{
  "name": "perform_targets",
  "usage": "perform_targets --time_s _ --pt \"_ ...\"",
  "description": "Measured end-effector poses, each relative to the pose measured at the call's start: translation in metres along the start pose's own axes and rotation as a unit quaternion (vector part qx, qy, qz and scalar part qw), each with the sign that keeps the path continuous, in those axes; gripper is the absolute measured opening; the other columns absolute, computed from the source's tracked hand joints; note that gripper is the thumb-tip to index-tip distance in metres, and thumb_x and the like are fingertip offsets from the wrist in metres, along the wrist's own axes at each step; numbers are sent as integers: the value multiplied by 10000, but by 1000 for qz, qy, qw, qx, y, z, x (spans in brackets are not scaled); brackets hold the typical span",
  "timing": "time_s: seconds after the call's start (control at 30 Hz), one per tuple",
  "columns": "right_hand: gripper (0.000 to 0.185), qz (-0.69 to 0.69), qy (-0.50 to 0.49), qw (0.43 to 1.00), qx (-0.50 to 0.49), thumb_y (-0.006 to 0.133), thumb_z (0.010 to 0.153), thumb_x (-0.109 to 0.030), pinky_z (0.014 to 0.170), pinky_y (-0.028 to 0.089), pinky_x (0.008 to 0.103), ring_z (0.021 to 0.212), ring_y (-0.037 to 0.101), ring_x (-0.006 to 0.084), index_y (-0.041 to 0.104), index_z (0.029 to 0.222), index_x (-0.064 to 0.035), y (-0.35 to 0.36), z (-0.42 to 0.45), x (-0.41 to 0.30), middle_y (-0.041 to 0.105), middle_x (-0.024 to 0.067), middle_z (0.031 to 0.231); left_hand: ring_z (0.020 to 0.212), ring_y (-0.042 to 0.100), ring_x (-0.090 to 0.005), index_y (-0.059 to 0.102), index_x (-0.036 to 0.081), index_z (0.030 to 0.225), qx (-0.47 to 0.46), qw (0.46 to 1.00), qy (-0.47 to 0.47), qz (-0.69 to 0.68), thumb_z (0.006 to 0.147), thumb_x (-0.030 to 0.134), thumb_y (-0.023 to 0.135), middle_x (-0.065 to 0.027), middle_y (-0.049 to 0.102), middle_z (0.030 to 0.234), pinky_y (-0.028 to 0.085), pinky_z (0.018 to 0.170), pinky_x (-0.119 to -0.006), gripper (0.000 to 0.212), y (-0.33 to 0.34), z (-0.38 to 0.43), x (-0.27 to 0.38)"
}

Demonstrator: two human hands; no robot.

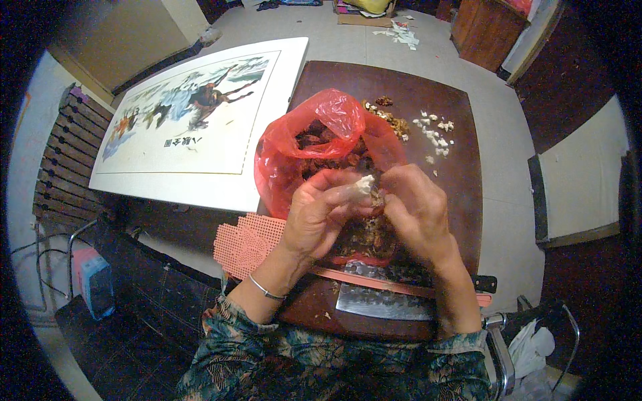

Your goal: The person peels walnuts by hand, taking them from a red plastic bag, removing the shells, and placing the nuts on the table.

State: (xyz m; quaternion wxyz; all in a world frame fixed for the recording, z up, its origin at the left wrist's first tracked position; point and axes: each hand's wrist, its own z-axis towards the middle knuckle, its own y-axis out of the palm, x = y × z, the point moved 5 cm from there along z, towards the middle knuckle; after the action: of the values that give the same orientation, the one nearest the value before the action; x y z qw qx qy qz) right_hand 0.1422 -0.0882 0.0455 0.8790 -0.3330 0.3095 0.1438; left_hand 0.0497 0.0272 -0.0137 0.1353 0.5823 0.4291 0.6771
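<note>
A pale, peeled nut piece [365, 184], probably walnut, is pinched between the thumb and fingers of my left hand [313, 215]. Close beside it, my right hand [421, 215] has its fingertips on a brown nut piece [377, 199]; that hand is slightly blurred. Both hands are over the near side of an open red plastic bag [281, 145]. Dark brown nuts [323, 138] show through its mouth. Brown fragments [368, 238] lie below my hands, partly hidden by them.
White nut pieces [436, 138] and a brown heap [396, 123] lie on the dark table [451, 195]. A pink fly swatter [251, 240] lies across a cleaver [381, 307] near the front edge. A horse picture panel [210, 145] covers the left side. Chairs stand nearby.
</note>
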Motion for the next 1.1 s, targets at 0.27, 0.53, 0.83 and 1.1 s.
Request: perform_targets --time_s 0.27,0.53,0.83,1.1 --pt "95 48 49 997 -44 563 780 -19 606 473 362 682 617 287 611 861 -2 -1 3 -4 606 150 775 807 643 -223 518 -19 1134 2 1000 -19 2 872 49 526 -146 623 953 568 695 -325 271 -3 1 -4" --pt "87 72 24 996 -40 609 815 -67 573 476 339 655 621 267 620 865 4 -3 4 -1 612 142 751 766 642 -232 526 -14 1115 -49 995 -86 -30 865 56 554 -148 630 971 546 684 -318 261 8 -2 -11" --pt "94 55 51 992 -104 619 810 -88 561 481 346 660 631 282 620 853 -4 -6 2 4 622 143 761 725 632 -175 563 -30 1061 -38 994 -85 62 855 70 577 -121 644 933 525 645 -282 229 13 -4 -9" --pt "93 -7 27 992 -121 610 812 -109 562 483 385 664 628 312 606 825 -17 -3 0 1 617 151 748 699 621 -165 569 -44 1043 -25 992 -93 80 859 61 573 -99 631 852 519 626 -278 211 7 -4 -11"
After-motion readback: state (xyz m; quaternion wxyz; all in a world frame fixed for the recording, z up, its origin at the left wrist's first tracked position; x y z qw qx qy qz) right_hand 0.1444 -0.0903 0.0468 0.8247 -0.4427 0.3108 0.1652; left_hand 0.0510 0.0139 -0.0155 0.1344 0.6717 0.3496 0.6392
